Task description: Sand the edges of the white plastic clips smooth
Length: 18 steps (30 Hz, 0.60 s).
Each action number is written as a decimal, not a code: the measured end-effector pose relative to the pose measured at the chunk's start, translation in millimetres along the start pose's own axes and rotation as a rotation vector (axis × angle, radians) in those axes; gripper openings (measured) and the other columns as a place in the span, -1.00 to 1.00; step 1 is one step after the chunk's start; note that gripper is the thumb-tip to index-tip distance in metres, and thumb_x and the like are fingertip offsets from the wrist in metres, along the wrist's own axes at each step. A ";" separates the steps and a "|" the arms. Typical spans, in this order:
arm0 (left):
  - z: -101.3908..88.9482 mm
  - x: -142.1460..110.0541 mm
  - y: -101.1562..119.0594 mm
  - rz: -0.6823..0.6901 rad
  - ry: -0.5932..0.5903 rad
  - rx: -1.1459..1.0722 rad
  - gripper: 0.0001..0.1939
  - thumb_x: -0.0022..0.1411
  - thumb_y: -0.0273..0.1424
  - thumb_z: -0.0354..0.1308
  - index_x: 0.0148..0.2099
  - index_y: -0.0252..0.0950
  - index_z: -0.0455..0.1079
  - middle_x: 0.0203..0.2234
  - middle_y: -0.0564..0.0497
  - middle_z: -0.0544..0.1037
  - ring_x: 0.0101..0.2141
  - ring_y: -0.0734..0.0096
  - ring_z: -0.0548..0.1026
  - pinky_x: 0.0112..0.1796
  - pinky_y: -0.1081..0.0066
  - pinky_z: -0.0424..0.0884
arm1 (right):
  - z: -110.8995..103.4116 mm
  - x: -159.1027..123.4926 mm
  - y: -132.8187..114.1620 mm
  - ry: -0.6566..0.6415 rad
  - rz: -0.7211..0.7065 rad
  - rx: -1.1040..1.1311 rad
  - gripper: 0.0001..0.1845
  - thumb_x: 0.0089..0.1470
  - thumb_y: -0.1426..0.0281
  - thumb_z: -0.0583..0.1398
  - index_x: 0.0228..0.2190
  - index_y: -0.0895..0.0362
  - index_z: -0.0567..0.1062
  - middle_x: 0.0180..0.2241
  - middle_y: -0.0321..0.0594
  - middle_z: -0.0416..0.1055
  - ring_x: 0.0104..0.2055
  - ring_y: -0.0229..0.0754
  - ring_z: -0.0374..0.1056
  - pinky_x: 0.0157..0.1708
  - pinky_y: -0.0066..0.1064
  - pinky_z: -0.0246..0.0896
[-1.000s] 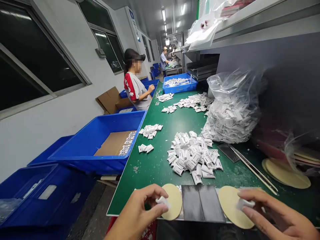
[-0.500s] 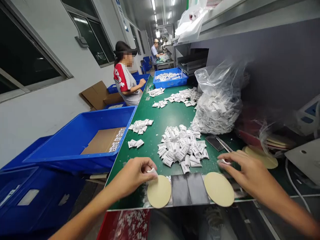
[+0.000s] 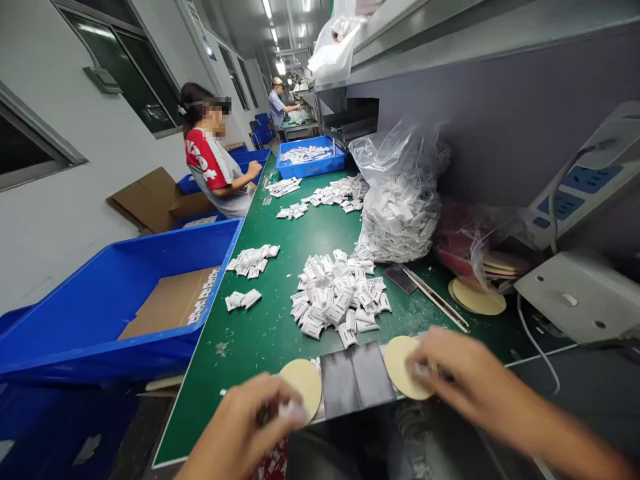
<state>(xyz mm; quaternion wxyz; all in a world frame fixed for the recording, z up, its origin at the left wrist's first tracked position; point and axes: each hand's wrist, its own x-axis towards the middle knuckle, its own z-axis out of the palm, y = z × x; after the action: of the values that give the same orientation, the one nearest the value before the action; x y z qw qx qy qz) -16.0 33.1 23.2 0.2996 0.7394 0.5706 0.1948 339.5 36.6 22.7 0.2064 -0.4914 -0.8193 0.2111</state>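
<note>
My left hand [image 3: 253, 421], smeared by motion, is at the table's near edge, closed on a small white plastic piece [image 3: 291, 412]. Its fingertips overlap the lower part of a pale yellow round disc [image 3: 303, 385]. On the right, my right hand [image 3: 457, 373] is also blurred, its fingers pinched around another small white piece [image 3: 423, 369], over a second pale yellow disc [image 3: 399, 363]. Between the discs lie two dark, scuffed rectangular sheets [image 3: 356, 379]. Beyond them is a heap of white plastic pieces [image 3: 334, 293] with slots.
Smaller groups of white pieces [image 3: 253, 261] lie along the green table's [image 3: 273, 313] left side. A clear bag of pieces [image 3: 400, 217] stands at the back right, near tweezers [image 3: 434, 298] and a power strip [image 3: 575, 190]. Blue bins [image 3: 125, 267] flank the left; a co-worker [image 3: 213, 157] sits beyond.
My view has turned to the right. Both hands have come down toward the near edge, the right one now over the right disc, each still with a small white piece.
</note>
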 end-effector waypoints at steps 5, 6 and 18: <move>-4.6 40.0 27.3 -0.180 0.034 -0.142 -0.73 0.10 -0.14 0.31 -0.25 -0.21 0.56 -0.50 0.03 0.53 -0.47 0.36 0.40 -0.43 0.47 0.24 | 3.3 35.1 -11.2 0.049 0.085 0.126 -0.86 0.18 0.38 0.22 -0.22 0.00 0.59 -0.24 -0.25 0.56 -0.19 -0.12 0.45 -0.19 -0.36 0.29; 0.5 44.4 35.0 -0.169 -0.042 -0.214 -0.74 0.08 -0.16 0.33 -0.26 -0.23 0.56 -0.52 0.05 0.50 -0.48 0.38 0.38 -0.44 0.48 0.22 | 8.6 39.4 -17.9 -0.017 0.039 0.163 -0.85 0.16 0.40 0.24 -0.23 -0.01 0.59 -0.26 -0.27 0.56 -0.22 -0.14 0.45 -0.21 -0.38 0.28; 38.2 48.8 41.1 0.002 0.085 0.037 -0.87 0.12 -0.37 0.29 -0.23 -0.16 0.58 -0.36 -0.07 0.61 -0.32 0.20 0.48 -0.27 0.33 0.27 | 40.4 54.1 -22.9 0.183 -0.076 -0.077 -0.77 0.22 0.42 0.09 -0.30 0.03 0.56 -0.36 -0.17 0.53 -0.29 -0.06 0.43 -0.28 -0.28 0.26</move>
<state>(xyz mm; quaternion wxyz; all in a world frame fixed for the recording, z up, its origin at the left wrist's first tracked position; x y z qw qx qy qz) 51.2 64.6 19.5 0.2611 0.7364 0.5857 0.2155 277.6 69.3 9.0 0.2691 -0.4848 -0.8226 0.1260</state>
